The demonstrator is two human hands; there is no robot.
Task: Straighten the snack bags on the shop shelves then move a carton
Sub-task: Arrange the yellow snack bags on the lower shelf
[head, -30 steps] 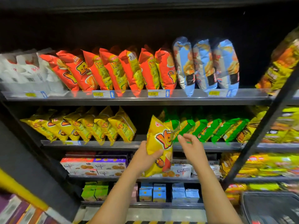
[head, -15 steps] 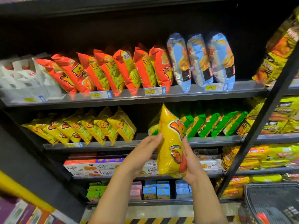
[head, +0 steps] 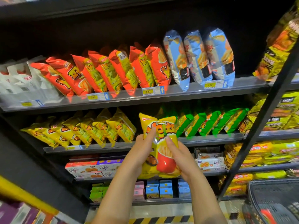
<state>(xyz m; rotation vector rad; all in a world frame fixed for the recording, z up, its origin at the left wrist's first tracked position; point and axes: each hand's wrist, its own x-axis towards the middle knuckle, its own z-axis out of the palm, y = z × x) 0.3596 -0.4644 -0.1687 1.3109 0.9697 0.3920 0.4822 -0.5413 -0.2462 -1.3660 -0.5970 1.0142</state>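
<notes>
Bag (head: 159,147) is turned face-front, vs. edge-on 0.5 s ago; it's gripped by L hand (head: 144,149) & R hand (head: 179,157), thumbs on front. Reshelving at 12 o'clock on shelf (head: 210,139) is prob. next.

Shelves (head: 178,94) w/ leaning snack bags (head: 105,73), boxes (head: 84,168) lower.

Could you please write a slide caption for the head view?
Left hand and right hand hold a yellow bag upright before the shelf.

A yellow snack bag (head: 159,147) with red lettering stands upright, front facing out, before the second shelf (head: 113,145).
</notes>
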